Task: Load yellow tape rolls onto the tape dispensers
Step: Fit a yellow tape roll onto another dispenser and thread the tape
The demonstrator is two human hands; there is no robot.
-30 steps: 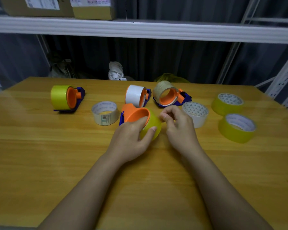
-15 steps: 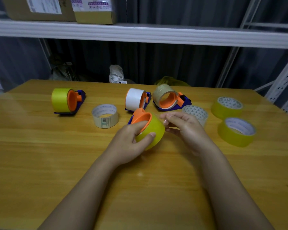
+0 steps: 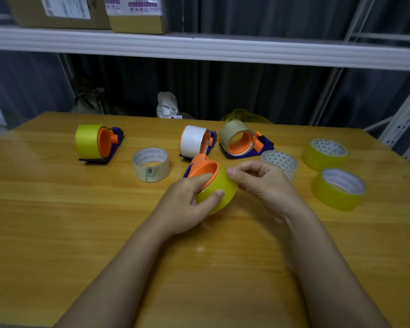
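Yellow tape rolls sit at both ends of the wooden surface [image 3: 57,209]. Far left, one yellow roll [image 3: 87,140] is already seated on an orange-and-blue dispenser [image 3: 109,144]. Next comes a loose beige roll [image 3: 150,165], then a white roll [image 3: 191,141] on its own dispenser. In the middle, the left hand [image 3: 187,204] is clamped around the held yellow roll [image 3: 219,190], thumb on its near face, fingers [image 3: 219,192] curled over the outer band, with the orange hub of the held dispenser [image 3: 202,168] pushed through its core. The right hand [image 3: 263,183] meets the roll's upper right edge, thumb and forefinger pinched together as if picking at the tape end; whether tape is caught between them I cannot tell. Behind lies a clear roll [image 3: 237,136] on a third dispenser, then a loose clear roll [image 3: 281,162]. Two spare yellow rolls [image 3: 324,155] [image 3: 339,189] lie flat at far right.

The roll looks light and stiff, with a slick outer band; gripping across the rim seems safest.

Since half a second ago, the roll has tipped slightly and the right hand's pinch has shifted along its edge.
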